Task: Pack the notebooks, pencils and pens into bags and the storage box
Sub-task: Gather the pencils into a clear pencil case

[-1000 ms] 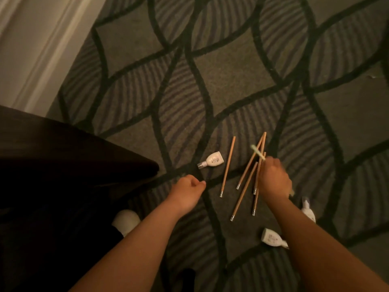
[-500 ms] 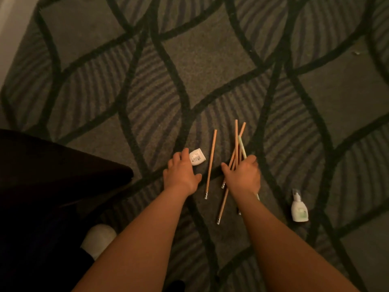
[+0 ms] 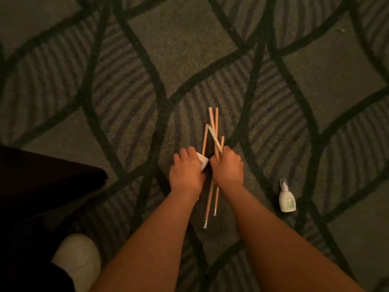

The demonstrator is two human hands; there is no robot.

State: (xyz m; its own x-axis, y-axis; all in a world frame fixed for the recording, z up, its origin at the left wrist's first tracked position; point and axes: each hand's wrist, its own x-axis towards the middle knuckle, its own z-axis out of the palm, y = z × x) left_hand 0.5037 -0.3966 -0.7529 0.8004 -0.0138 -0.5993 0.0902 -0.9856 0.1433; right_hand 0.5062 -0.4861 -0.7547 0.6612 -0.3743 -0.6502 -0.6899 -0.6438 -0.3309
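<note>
Patterned carpet [image 3: 189, 49]; left fingers [image 3: 184, 153] grip a white bottle [image 3: 202, 162], right fingers [image 3: 230, 153] clutch pencils [image 3: 205, 140].

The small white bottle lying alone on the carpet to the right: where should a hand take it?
Probably across the wide body of the small white plastic bottle, coming from above, fingers on its left and right flanks. It lies flat on the patterned carpet, narrow cap pointing away.

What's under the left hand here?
A small white bottle pokes out from under the left hand, beside the pencils the right hand grips. Most of the bottle is covered.
</note>
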